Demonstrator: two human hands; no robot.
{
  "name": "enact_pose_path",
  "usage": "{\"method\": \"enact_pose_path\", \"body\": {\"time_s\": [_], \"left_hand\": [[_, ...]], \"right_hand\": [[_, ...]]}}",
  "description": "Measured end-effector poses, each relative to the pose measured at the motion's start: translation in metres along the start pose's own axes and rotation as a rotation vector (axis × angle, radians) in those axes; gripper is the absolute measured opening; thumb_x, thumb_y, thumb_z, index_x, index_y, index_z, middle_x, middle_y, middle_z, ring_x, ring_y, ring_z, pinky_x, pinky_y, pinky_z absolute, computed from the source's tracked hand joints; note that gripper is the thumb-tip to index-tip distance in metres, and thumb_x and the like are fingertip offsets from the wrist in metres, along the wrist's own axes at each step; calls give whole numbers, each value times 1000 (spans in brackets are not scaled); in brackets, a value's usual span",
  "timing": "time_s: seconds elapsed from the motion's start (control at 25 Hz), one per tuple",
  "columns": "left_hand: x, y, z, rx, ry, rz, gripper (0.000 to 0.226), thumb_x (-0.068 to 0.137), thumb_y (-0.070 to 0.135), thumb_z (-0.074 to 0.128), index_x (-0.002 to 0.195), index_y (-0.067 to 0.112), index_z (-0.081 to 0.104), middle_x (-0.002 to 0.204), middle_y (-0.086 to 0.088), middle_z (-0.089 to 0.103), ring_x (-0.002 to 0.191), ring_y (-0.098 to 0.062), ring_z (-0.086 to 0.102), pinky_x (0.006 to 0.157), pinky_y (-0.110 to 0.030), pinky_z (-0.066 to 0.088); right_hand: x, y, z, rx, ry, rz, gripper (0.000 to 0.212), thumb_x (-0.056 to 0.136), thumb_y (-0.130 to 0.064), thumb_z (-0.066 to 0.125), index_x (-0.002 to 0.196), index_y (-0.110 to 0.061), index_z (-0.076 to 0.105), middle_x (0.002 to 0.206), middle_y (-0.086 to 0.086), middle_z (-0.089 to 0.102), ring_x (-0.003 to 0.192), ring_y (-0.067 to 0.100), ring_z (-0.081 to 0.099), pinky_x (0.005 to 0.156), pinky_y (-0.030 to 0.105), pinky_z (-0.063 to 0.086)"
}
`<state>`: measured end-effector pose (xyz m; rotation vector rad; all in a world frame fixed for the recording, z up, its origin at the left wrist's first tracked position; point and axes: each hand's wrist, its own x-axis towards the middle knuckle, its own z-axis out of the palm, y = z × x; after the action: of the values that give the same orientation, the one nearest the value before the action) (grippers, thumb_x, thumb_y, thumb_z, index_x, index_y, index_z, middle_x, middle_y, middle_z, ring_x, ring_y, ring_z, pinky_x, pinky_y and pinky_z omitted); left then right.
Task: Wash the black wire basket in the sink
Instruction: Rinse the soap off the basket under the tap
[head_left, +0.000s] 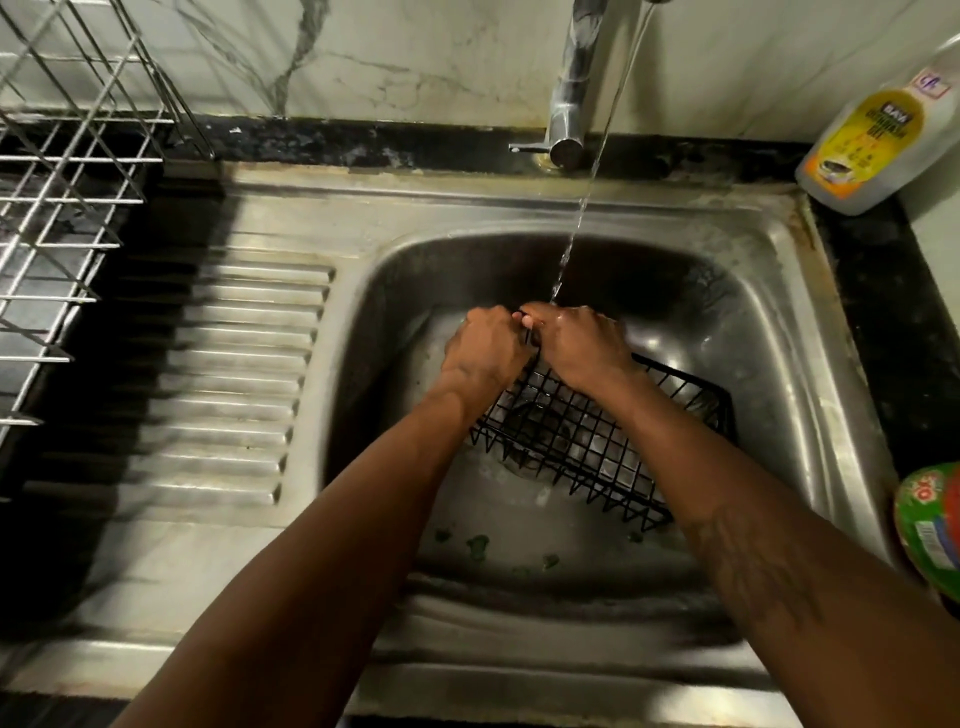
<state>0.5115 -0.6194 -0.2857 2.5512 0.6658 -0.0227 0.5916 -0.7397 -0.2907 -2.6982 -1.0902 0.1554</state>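
Observation:
The black wire basket (587, 441) lies tilted in the steel sink (769, 322), over the drain. My left hand (483, 348) grips its far upper corner, fingers curled over the rim. Right beside it, my right hand (576, 343) grips the same edge. Both hands touch each other at the knuckles. A thin stream of water (582, 208) falls from the tap (576, 88) onto my right hand and the basket's rim. The fingertips are hidden behind the hands.
A ribbed steel drainboard (223, 374) lies left of the basin. A metal wire dish rack (62, 197) stands at far left. A dish-soap bottle (872, 140) sits at the back right corner, a green container (932, 530) at the right edge. Green scraps (478, 545) lie on the basin floor.

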Motion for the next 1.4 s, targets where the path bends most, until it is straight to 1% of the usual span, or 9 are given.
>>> {"method": "enact_pose_path", "body": {"time_s": [0.16,0.36,0.56,0.64,0.8,0.96,1.08,1.24,1.4], "left_hand": [[15,7,1,19,-148,-5,32,98,34,43,83,15,64,91,-16,69,86,-37,70,73,-37,56],[19,16,-11,-43,-123,-10,25,97,24,53,113,9,66,113,-18,65,103,-37,63,83,-37,50],[14,12,-35,-312,-286,-306,29,96,12,58,122,0,64,125,-20,65,114,-36,63,80,-31,53],[18,15,-50,-257,-436,-399,31,96,3,53,124,-5,64,125,-20,65,114,-34,64,86,-33,53],[33,7,-56,-306,-625,-471,21,100,5,50,113,-4,64,104,-18,67,89,-32,63,80,-36,52],[38,1,-71,-382,-606,-513,21,105,18,48,114,3,60,101,-14,59,99,-33,59,90,-38,48],[36,-5,-78,-438,-586,-543,24,106,13,40,117,1,59,92,-21,56,73,-31,54,81,-39,50],[33,-6,-90,-643,-300,-452,39,104,30,48,114,-5,63,109,-29,66,92,-45,65,73,-36,51],[15,21,-74,-311,-68,-275,53,105,49,33,112,9,68,107,-20,70,100,-39,65,84,-39,49]], "right_hand": [[-22,27,-10,-47,7,-1,34,107,-35,43,139,-36,51,109,7,73,92,29,71,73,34,51],[2,3,15,-35,-66,-36,61,96,-23,60,151,-33,35,127,4,65,99,29,68,84,43,58],[3,-3,-27,301,-267,-15,16,98,-20,63,108,-22,75,102,4,76,92,21,70,88,38,57],[1,-7,-53,386,-342,4,23,102,-34,58,98,-23,78,104,0,77,92,8,70,92,37,55],[-5,-20,-88,410,-441,-16,49,99,-57,51,59,-32,66,56,-10,67,46,5,56,59,29,46],[-11,-18,-93,137,-196,-222,65,103,-63,35,60,-19,56,52,2,57,46,18,53,60,28,43],[-14,-16,-90,-95,-112,-281,68,102,-67,22,57,-23,49,49,-4,51,46,12,49,68,32,47],[4,-18,-91,-127,-78,-169,70,103,-64,18,60,-24,56,52,-3,53,54,18,56,75,39,53],[13,-25,-90,-124,22,4,54,106,-53,28,93,-22,70,84,12,73,82,35,70,71,40,51]]}}
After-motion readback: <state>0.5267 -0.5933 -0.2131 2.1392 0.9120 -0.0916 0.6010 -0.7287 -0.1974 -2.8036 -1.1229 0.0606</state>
